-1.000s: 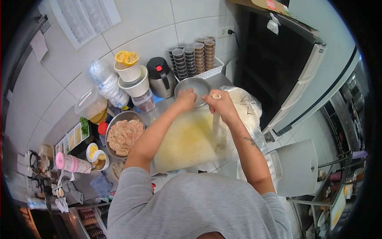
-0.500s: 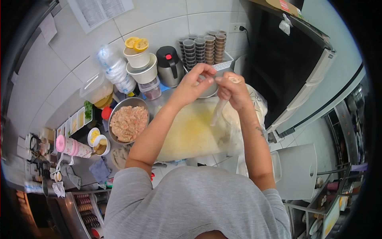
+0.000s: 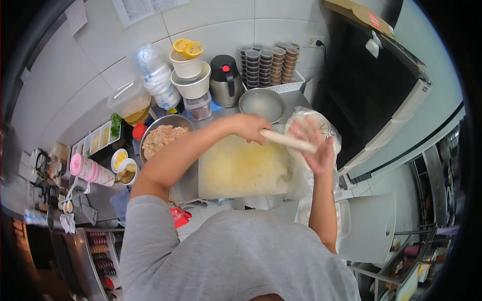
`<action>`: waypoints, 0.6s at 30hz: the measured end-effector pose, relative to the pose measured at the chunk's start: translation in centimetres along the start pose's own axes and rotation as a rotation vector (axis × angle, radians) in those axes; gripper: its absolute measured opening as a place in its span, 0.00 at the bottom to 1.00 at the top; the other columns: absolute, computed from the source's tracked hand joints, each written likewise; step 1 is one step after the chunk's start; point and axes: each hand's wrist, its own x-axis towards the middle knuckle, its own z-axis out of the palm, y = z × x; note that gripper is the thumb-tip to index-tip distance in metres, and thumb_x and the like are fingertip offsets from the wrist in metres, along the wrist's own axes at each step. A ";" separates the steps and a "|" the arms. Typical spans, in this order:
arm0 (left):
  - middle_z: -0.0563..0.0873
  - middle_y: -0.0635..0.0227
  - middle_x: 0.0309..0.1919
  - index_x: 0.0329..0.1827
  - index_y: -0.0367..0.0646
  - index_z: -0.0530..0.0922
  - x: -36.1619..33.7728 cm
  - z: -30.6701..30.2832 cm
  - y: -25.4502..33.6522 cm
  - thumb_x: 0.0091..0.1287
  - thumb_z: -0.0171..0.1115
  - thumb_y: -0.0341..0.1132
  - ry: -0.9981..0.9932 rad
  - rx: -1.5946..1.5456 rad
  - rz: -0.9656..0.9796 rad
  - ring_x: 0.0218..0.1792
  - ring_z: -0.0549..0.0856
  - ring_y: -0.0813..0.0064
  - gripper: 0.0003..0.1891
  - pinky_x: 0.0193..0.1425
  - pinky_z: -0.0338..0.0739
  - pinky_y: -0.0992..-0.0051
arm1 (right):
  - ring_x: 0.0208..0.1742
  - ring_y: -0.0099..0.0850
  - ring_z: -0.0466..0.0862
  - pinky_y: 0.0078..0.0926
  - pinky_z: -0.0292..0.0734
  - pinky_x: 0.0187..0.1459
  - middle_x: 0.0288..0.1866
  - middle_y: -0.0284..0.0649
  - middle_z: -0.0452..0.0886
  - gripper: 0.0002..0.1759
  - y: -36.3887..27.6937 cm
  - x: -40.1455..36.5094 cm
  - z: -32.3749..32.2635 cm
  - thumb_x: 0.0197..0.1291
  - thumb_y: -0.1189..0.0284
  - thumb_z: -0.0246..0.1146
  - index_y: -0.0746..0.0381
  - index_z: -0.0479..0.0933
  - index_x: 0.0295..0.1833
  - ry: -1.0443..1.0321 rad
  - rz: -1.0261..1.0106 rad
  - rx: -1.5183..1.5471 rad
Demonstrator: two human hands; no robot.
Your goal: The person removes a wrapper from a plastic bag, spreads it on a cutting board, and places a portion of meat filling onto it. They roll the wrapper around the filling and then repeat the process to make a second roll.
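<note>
Above the stained cutting board (image 3: 241, 170), my left hand (image 3: 249, 128) is closed round one end of a long pale roll (image 3: 288, 140), which could be dough or a rolling pin. The roll slants down to the right. At its other end my right hand (image 3: 314, 145) has its fingers spread and blurred, with the palm close to the roll. Behind my right hand lies a plastic bag with round pale wrappers (image 3: 329, 125). A shallow metal pan (image 3: 262, 104) stands just beyond the board.
A metal bowl of minced meat (image 3: 163, 140) is partly hidden by my left forearm. Farther back stand stacked tubs (image 3: 193, 86), a thermos (image 3: 224, 88) and a basket of sauce cups (image 3: 288, 86). A pink cup (image 3: 93, 171) is at left.
My hands have come down and apart from over the pan, which now shows fully. My left hand has taken hold of the pale roll, and my right hand has spread its fingers.
</note>
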 end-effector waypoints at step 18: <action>0.87 0.54 0.38 0.43 0.40 0.80 -3.7 -2.2 3.6 0.56 0.70 0.37 0.178 0.463 0.031 0.45 0.87 0.56 0.15 0.49 0.77 0.56 | 0.30 0.18 0.75 0.20 0.71 0.32 0.32 0.30 0.79 0.13 9.3 2.8 4.8 0.60 0.70 0.67 0.65 0.80 0.47 0.125 0.131 -0.776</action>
